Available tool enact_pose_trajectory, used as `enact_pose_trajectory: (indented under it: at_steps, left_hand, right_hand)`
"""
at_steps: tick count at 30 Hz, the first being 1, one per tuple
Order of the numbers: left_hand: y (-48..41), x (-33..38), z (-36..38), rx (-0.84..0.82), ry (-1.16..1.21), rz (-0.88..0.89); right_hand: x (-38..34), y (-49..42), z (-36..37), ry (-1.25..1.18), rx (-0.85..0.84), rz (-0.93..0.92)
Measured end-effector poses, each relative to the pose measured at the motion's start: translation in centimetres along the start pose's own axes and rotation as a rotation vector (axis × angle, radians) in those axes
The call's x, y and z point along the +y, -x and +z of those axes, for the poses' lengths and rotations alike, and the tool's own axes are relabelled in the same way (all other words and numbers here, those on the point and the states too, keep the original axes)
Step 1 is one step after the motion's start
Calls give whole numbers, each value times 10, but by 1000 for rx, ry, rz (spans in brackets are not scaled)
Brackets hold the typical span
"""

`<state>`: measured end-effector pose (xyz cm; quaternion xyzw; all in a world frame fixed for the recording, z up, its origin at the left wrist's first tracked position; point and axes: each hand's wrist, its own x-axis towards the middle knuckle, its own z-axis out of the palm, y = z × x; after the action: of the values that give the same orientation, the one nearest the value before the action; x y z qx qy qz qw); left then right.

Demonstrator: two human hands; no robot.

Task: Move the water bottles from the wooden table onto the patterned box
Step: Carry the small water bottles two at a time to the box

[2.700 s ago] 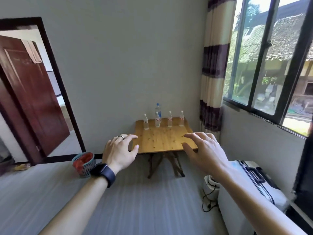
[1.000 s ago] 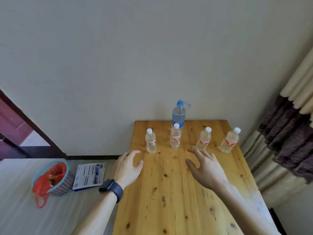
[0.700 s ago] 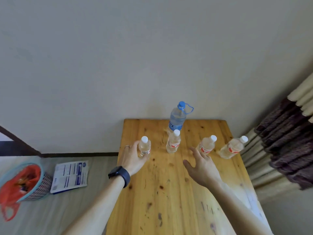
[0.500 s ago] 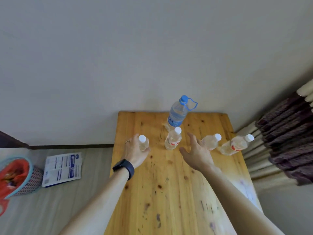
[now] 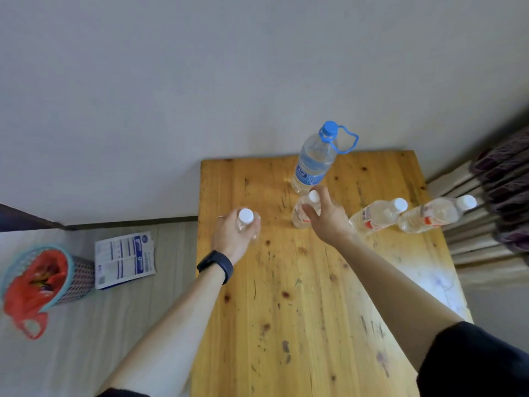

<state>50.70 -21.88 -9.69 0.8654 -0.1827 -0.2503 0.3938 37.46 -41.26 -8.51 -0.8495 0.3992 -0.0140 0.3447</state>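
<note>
Water bottles [image 5: 246, 216] in left hand [image 5: 232, 236], right hand [image 5: 329, 219] — blue-capped bottle [image 5: 313, 164] just behind.

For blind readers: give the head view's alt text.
The left hand grips a small white-capped clear plastic bottle, the right hand a second one, on a wooden table; a tall blue-capped bottle and two more stand nearby.

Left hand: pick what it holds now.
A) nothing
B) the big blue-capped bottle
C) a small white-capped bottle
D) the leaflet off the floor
C: the left hand has its fingers curled round the leftmost small white-capped bottle; the right hand grips the next small bottle, and the big blue-capped bottle stands farther back on the wooden table.
</note>
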Motion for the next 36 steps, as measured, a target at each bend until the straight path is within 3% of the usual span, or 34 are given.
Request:
enact_pose_trajectory:
  at_steps: [19,27,36]
  left_hand:
    - [114,-39,-24,-545,-207,141]
    - [123,-53,-17,-527,-206,137]
    - [152,-74,23,-256,-60,10]
  right_hand:
    - [16,216,49,-80,74,132]
    - [25,230,60,-90,115,82]
    - [41,215,68,-265,-27,136]
